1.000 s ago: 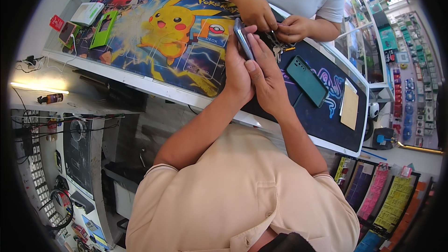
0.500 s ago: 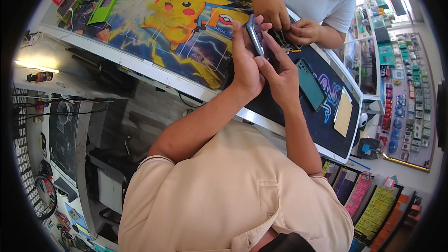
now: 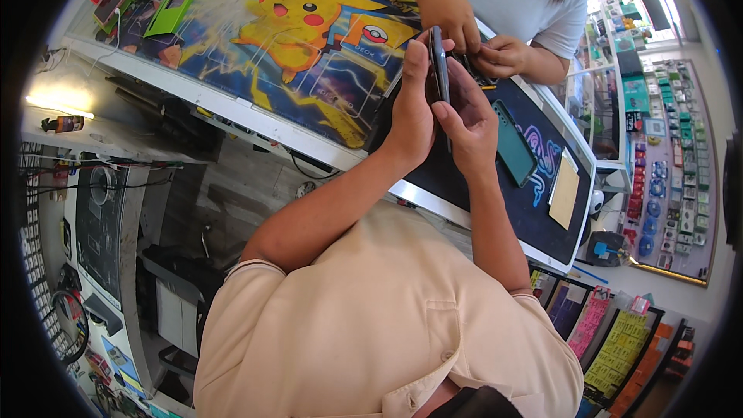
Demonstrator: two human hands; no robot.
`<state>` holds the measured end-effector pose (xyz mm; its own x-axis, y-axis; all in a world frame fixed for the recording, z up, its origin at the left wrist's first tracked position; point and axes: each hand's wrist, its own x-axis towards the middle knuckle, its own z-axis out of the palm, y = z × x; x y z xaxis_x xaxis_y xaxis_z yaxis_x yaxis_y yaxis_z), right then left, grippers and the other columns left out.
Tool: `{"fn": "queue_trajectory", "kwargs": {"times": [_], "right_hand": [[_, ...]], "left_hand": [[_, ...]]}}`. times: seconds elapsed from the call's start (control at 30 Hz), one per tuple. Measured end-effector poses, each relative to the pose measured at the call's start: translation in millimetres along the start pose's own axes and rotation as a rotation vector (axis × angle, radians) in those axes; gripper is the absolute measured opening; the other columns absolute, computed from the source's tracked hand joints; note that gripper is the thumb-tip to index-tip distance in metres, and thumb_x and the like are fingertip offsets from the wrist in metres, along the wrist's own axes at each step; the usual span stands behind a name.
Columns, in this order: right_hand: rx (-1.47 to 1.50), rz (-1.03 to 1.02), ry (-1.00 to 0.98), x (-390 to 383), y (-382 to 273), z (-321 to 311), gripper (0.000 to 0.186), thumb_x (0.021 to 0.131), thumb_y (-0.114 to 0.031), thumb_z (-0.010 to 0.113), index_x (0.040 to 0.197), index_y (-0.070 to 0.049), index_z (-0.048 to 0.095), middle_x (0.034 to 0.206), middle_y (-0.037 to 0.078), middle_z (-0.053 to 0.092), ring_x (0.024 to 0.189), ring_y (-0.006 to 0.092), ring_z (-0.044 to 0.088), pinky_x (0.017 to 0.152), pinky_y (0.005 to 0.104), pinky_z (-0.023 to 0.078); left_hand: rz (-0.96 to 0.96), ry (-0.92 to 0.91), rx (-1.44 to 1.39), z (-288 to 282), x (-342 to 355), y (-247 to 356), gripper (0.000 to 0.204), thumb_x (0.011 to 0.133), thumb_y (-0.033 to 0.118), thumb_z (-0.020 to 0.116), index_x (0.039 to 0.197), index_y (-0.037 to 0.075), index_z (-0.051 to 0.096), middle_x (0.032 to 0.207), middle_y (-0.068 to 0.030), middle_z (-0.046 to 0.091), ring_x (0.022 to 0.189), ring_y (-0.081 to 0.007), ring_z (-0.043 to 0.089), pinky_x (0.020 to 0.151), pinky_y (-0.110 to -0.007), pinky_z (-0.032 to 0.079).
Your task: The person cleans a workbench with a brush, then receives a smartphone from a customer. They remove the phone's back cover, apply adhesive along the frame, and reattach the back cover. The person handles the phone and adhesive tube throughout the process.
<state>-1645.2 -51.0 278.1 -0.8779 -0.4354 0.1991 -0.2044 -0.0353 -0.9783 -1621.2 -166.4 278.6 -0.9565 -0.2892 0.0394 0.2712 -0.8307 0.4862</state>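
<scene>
A dark smartphone (image 3: pixel 439 70) stands almost edge-on between my two hands above the counter. My left hand (image 3: pixel 412 112) holds its left side, thumb raised along it. From the right my right hand (image 3: pixel 472 120) grips it, with the thumb at the phone's edge and the other fingers behind. The screen's content cannot be seen from this angle. Just right of my right hand, a teal phone case (image 3: pixel 515 143) lies on a black mat (image 3: pixel 495 205) with a neon snake-like design.
Across the counter, another person's hands (image 3: pixel 503 56) finger something small and dark. A tan card (image 3: pixel 565 197) lies at the mat's right end. A playmat with a yellow cartoon character (image 3: pixel 298 19) covers the left side, with a green frame (image 3: pixel 174 6) on it.
The phone has turned from a slant to nearly edge-on and shifted slightly right. My left thumb has moved right with it, and my right fingers have spread a little.
</scene>
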Motion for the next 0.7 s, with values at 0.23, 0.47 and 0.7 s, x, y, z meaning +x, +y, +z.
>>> {"fn": "queue_trajectory", "kwargs": {"times": [0.23, 0.47, 0.7], "right_hand": [[0.188, 0.0, -0.079, -10.6, -5.2, -18.7, 0.078, 0.087, -0.007, 0.081, 0.154, 0.005, 0.043, 0.15, 0.016, 0.054, 0.14, 0.025, 0.051, 0.12, 0.0404, 0.036], [0.146, -0.011, -0.118, -19.7, -5.4, -24.9, 0.084, 0.085, -0.01, 0.085, 0.156, 0.004, 0.042, 0.153, 0.018, 0.052, 0.143, 0.0276, 0.049, 0.121, 0.0422, 0.034], [0.135, -0.026, -0.107, -23.0, -7.3, -26.1, 0.091, 0.081, -0.012, 0.088, 0.157, 0.001, 0.04, 0.154, 0.018, 0.05, 0.143, 0.0272, 0.049, 0.123, 0.0429, 0.033]], "left_hand": [[-0.024, -0.286, 0.288, -15.2, -7.1, 25.2, 0.083, 0.093, 0.021, 0.082, 0.159, 0.006, 0.034, 0.151, -0.0104, 0.048, 0.136, -0.0171, 0.048, 0.115, -0.034, 0.039], [-0.079, -0.348, 0.282, -21.5, -9.2, 29.3, 0.091, 0.084, 0.011, 0.088, 0.159, 0.007, 0.036, 0.152, -0.0107, 0.048, 0.138, -0.0196, 0.049, 0.116, -0.035, 0.041], [-0.025, -0.363, 0.351, -28.8, -6.9, 27.4, 0.095, 0.079, 0.012, 0.092, 0.157, 0.009, 0.039, 0.145, -0.0089, 0.053, 0.133, -0.0207, 0.052, 0.116, -0.036, 0.04]]}}
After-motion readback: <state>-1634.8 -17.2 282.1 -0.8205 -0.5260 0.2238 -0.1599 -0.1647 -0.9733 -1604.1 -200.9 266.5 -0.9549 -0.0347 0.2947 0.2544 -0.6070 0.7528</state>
